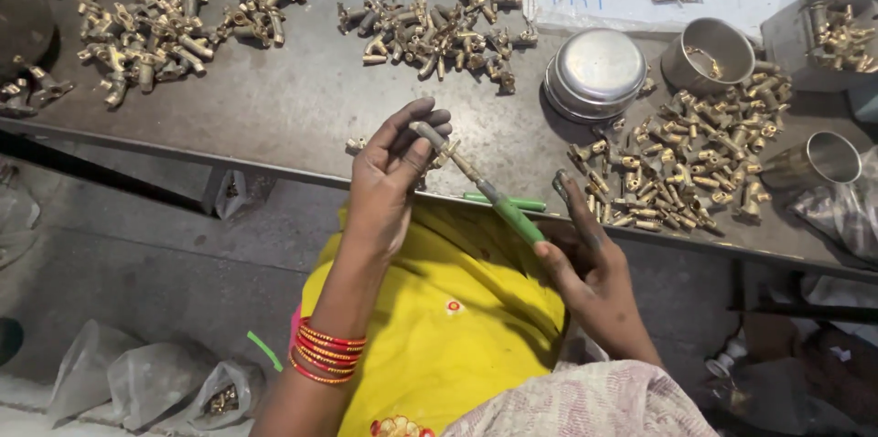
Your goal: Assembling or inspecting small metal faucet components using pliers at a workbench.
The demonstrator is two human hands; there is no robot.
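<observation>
So the bench (293,108) is a dark, scuffed metal sheet, and past its near edge there's bare grey concrete floor (119,254). Clear plastic bags (146,382) sit on the floor at about 8 o'clock, three of them as far as I can count, one with a few brass bits inside.

Containers: a round steel tin (596,71) with its lid on at 1 o'clock, so no idea what's in it. Right beside it an open steel bowl (709,55) with a couple of brass pieces at the bottom. A steel cup (820,159) lies on its side at 3 o'clock, inside hidden. A grey tray (823,39) at 2 o'clock holds more brass parts.

Brass fittings (681,158) are heaped loose all over, roughly six piles, way too many pieces to count.

Left hand (393,183) is clamped around one small brass fitting (443,154) right at the bench's near edge, dead centre. Right hand (585,254) is wrapped on the green handle of a screwdriver (498,208), its tip touching that fitting. A second green tool (512,203) lies on the bench edge just behind it.
</observation>
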